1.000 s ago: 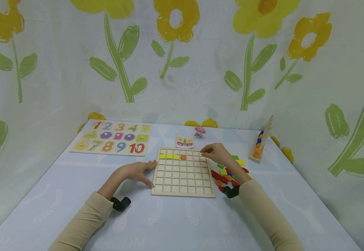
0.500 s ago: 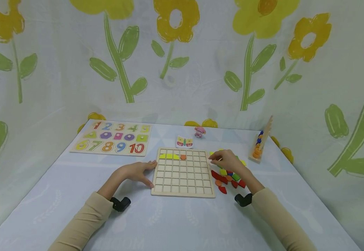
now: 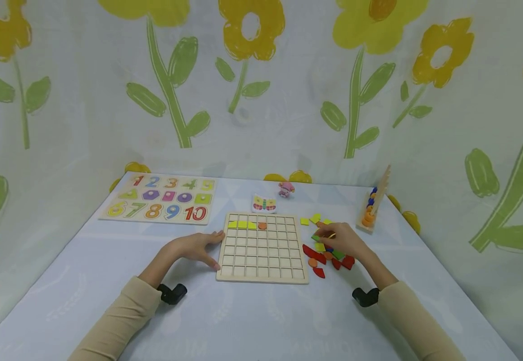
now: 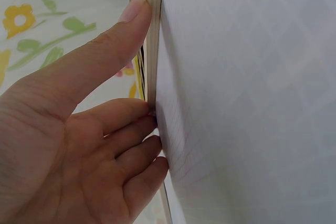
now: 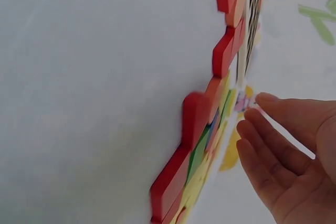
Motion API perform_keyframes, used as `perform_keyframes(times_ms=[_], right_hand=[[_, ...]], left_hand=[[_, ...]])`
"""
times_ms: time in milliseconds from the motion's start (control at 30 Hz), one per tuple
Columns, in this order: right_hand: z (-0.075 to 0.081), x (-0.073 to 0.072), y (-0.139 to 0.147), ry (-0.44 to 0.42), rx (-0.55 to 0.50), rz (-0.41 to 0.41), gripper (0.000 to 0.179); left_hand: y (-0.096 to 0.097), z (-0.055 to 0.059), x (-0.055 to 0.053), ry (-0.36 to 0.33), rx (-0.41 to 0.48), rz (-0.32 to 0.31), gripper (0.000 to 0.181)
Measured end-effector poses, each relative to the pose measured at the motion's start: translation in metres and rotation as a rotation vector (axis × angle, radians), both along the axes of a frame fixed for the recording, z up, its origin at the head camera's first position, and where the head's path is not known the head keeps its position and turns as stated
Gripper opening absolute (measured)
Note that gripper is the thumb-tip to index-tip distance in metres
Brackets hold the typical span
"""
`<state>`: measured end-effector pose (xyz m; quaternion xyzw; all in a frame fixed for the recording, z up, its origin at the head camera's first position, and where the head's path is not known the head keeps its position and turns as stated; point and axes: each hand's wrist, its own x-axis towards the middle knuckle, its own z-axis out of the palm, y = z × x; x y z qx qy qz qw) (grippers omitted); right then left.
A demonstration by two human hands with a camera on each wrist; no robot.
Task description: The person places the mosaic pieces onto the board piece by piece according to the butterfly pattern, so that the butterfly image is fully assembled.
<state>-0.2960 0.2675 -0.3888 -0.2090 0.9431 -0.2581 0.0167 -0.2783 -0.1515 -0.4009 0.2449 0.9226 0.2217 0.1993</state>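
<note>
A wooden grid board lies on the table with yellow pieces and one orange round piece in its second row. My left hand rests at the board's left side; in the left wrist view its thumb touches the board's edge and the other fingertips are at its side. My right hand is over the loose pile right of the board, fingertips at a green piece. In the right wrist view the thumb and fingers are apart, nothing showing between them.
Red pieces and yellow pieces lie around the right hand. Behind the board are a butterfly picture card and a small pink figure. A number puzzle lies back left; a wooden bead stand stands back right.
My right hand has moved from the board's upper right corner rightward and down to the loose pieces. The left hand has stayed at the board's edge.
</note>
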Motion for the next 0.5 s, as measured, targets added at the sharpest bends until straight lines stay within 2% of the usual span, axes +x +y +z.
perform_keyframes(times_ms=[267,500], right_hand=[[-0.003,0.007,0.022,0.003,0.027,-0.073,0.018],[-0.010,0.002,0.040,-0.031,0.053,-0.120,0.022]], left_hand=[[-0.001,0.000,-0.001,-0.008,-0.001,0.001,0.099],[-0.001,0.000,-0.001,-0.009,0.001,-0.005,0.099]])
